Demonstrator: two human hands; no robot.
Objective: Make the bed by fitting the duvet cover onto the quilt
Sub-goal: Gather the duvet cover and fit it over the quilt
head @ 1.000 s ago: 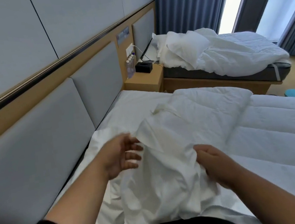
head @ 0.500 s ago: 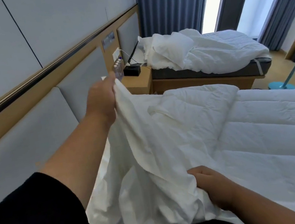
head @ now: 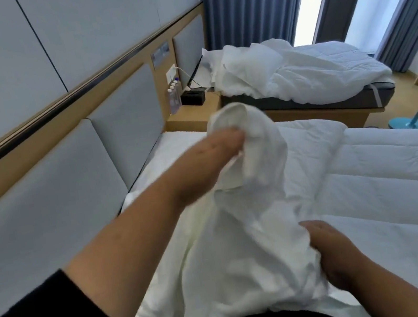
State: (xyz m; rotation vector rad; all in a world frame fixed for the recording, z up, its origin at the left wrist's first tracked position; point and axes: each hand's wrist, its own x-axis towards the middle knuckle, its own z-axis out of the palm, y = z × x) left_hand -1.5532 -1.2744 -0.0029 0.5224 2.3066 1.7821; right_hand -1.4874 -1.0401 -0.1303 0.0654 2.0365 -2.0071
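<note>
Trouble lies in our hold: left hand (head: 205, 166) and right hand (head: 335, 256) both clench the bunched duvet cover (head: 245, 249) over the quilt (head: 370, 172) (corner unfound), so we may twist it.

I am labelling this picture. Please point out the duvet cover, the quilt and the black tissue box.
duvet cover (head: 245, 249): head view, crumpled middle between both hands.
quilt (head: 389, 183): head view, flat stitched top on the near bed.
black tissue box (head: 192, 97): head view, its front face, on the nightstand.
</note>
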